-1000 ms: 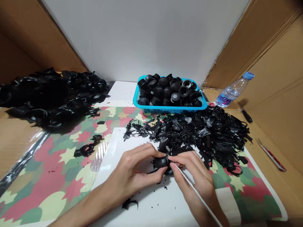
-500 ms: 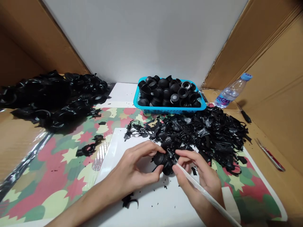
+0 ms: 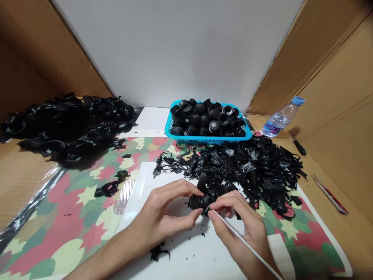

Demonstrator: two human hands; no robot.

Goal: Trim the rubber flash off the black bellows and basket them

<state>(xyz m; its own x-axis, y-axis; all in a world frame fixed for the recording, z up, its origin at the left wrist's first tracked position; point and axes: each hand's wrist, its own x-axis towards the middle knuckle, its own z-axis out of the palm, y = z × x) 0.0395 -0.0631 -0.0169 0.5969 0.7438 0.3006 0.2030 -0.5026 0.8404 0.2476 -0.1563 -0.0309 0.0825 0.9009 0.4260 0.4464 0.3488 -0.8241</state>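
My left hand [image 3: 169, 210] pinches a black ribbed rubber bellows [image 3: 197, 202] between thumb and fingers, low over the white sheet. At its right end, the closed fingers of my right hand [image 3: 243, 223] grip a long, thin white tool [image 3: 244, 240] that slants down toward the bottom edge of the view. The tool's tip is hidden between my fingers and the black part. Just beyond both hands spreads a heap of black rubber scraps [image 3: 262, 171]. Small black bits lie on the white sheet [image 3: 177, 268] below.
A blue basket [image 3: 210, 140] full of black bellows stands at the back. Left of it lies a pile of untrimmed black parts [image 3: 64, 124]. At the right are a water bottle [image 3: 281, 116], a black-handled tool [image 3: 298, 146] and a red-handled cutter [image 3: 330, 194]. Cardboard walls flank the table.
My right hand has shifted slightly left and closer to the bellows. The white tool has turned and now shows its narrow edge. The bellows is tilted differently in my left hand.
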